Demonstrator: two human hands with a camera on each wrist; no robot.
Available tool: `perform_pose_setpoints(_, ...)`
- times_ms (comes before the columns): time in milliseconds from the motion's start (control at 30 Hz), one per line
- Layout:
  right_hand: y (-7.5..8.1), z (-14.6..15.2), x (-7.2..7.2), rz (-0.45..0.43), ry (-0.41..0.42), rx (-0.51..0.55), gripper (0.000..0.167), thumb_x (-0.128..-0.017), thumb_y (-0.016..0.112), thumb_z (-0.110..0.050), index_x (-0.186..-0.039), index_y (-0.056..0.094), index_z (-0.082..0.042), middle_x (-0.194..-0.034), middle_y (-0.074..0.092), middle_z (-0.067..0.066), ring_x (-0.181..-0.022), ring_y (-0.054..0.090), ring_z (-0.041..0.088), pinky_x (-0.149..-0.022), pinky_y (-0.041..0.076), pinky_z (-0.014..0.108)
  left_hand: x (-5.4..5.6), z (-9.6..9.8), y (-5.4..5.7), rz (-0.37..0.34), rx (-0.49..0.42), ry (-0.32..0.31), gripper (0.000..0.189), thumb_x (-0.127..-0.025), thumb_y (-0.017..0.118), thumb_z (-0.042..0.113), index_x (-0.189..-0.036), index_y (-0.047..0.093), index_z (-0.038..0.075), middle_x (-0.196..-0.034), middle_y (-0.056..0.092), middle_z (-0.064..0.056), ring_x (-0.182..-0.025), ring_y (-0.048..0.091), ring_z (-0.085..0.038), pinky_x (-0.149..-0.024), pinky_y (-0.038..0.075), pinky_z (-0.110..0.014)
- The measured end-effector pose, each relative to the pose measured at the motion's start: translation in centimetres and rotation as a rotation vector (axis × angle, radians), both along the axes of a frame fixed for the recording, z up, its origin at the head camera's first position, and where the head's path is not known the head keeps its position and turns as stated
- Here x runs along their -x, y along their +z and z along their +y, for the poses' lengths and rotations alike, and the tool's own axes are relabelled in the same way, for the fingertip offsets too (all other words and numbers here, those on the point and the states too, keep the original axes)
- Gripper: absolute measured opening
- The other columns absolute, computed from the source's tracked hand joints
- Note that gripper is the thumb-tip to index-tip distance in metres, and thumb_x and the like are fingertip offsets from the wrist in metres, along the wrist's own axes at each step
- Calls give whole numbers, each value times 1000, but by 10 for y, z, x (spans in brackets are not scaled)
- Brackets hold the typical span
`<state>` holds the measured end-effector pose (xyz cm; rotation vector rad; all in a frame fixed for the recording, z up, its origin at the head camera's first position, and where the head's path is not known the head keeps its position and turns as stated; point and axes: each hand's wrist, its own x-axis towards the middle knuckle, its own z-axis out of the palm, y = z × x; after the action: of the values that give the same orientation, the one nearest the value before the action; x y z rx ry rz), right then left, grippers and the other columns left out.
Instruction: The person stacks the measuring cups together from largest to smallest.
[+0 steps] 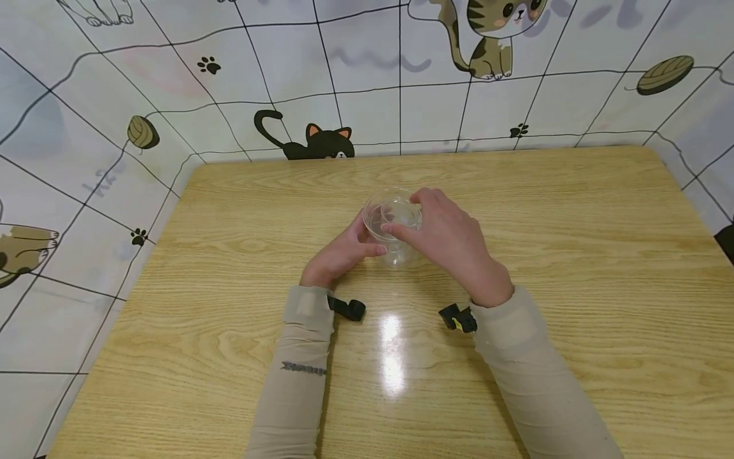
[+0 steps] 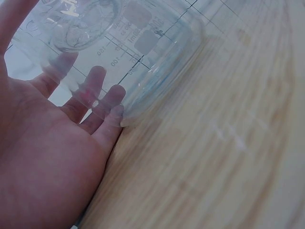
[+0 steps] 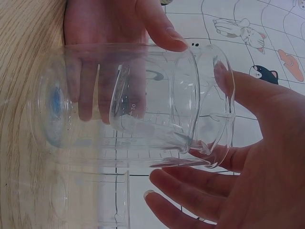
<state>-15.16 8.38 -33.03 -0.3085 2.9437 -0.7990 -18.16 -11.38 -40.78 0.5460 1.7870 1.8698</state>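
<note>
A large clear glass beaker [image 2: 152, 71] with printed graduations stands on the wooden table. Around its side curls my left hand [image 1: 344, 252], thumb in front and fingers seen through the glass in the right wrist view. A smaller glass beaker [image 3: 143, 121] sits partly inside the large one, slightly tilted, its base off the large beaker's bottom. My right hand [image 1: 453, 236] comes from above and pinches the inner beaker's rim between thumb and fingers. Overlapping clear glass makes the edges hard to separate. Another small glass vessel [image 3: 90, 198] shows beside the large beaker in the right wrist view.
The wood-grain table [image 1: 229, 319] reaches a wall [image 1: 367, 76] with a grid and cat pattern at the back. Dark wrist mounts [image 1: 346, 309] sit by both sleeve cuffs. A bright light reflection lies on the table between the forearms.
</note>
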Motion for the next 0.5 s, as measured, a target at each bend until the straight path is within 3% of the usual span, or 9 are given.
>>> perform_pose_setpoints(133, 0, 0, 0, 1, 3, 3, 85, -69, 45, -75, -124, 45, -11, -117, 49, 5, -88, 51, 19, -60, 46, 39, 0, 0, -1, 0, 0, 1, 87, -80, 63, 3, -144, 7, 22, -142, 26, 4, -128, 28, -13, -103, 24, -35)
perform_pose_setpoints(367, -1, 1, 0, -2, 2, 7, 85, -69, 45, -75, -123, 45, -11, -116, 49, 4, -87, 51, 18, -60, 45, 38, 0, 0, -1, -9, -4, 4, 85, -80, 63, 2, -142, 12, 30, -142, 26, 6, -128, 28, -11, -102, 24, -34)
perform_pose_setpoints(500, -1, 1, 0, 2, 1, 9, 85, -69, 45, -75, -123, 45, -10, -116, 49, 4, -87, 51, 18, -60, 45, 38, 0, 1, -1, -5, -15, -2, 86, -80, 62, 1, -143, 9, 26, -142, 25, 5, -128, 28, -12, -102, 25, -34)
